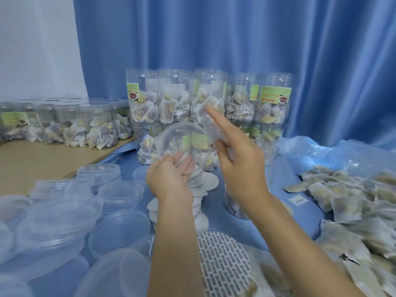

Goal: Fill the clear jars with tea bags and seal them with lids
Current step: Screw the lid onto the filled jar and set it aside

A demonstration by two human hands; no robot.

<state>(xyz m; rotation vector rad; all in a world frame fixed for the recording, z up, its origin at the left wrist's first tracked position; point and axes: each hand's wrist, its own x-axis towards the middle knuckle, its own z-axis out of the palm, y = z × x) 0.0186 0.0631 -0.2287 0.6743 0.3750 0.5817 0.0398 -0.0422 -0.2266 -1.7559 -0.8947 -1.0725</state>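
We hold a clear lid (180,136) in our left hand (169,179) while our right hand (240,159) grips the filled jar (201,146) above the blue table (128,172), index finger extended toward stacked jars (205,99)

Your left hand (171,174) is raised at centre, fingers curled upward in a grip. Your right hand (237,155) sits just beside it and higher, index finger extended straight up-left, thumb and other fingers curled.
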